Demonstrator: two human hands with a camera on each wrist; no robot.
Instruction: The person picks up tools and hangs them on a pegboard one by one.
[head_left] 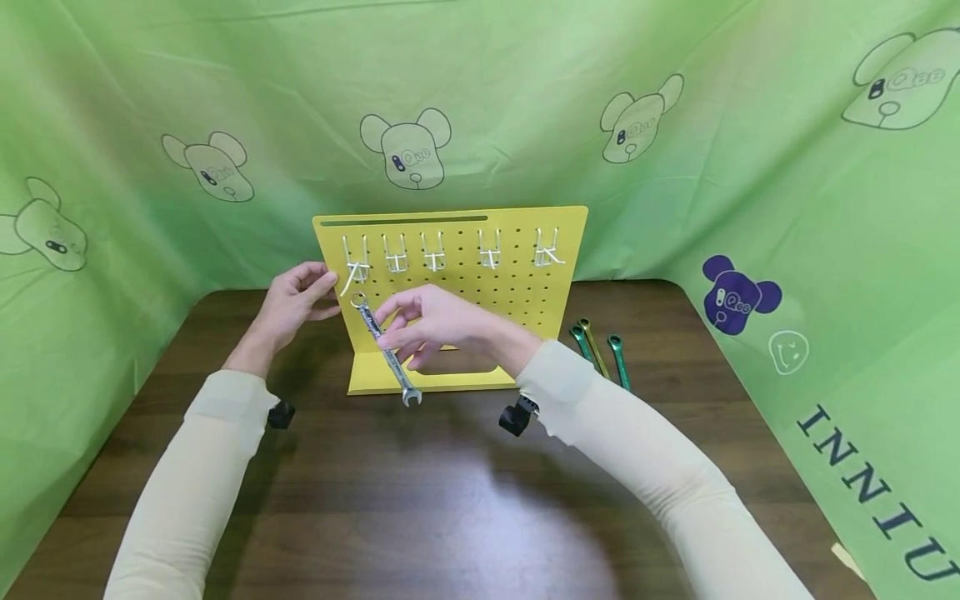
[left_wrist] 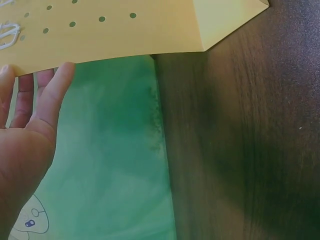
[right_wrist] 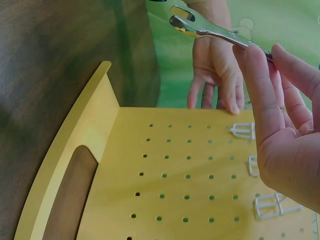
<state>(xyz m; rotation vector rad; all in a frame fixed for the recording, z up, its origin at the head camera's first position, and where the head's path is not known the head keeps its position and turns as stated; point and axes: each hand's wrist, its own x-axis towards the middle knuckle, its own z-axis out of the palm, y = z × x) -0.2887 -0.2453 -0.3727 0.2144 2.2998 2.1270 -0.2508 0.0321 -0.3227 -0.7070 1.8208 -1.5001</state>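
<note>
At four o'clock in the head view, dark capitals "INNIU" [head_left: 862, 477] stand on the green curtain [head_left: 847, 275]. Towards three o'clock, the purple bear print [head_left: 738, 302] bears pale lettering starting with "Q", and a winking-face sign [head_left: 788, 352] sits beside it. The outlined bear print [head_left: 406, 152] at eleven o'clock also shows a "Q". Marks on the wrench [right_wrist: 220, 31] are too small to read.

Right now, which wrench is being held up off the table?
The silver wrench, pinched in the right hand's fingers. The others visible, two green wrenches and a gold one, lie on the table.
</note>
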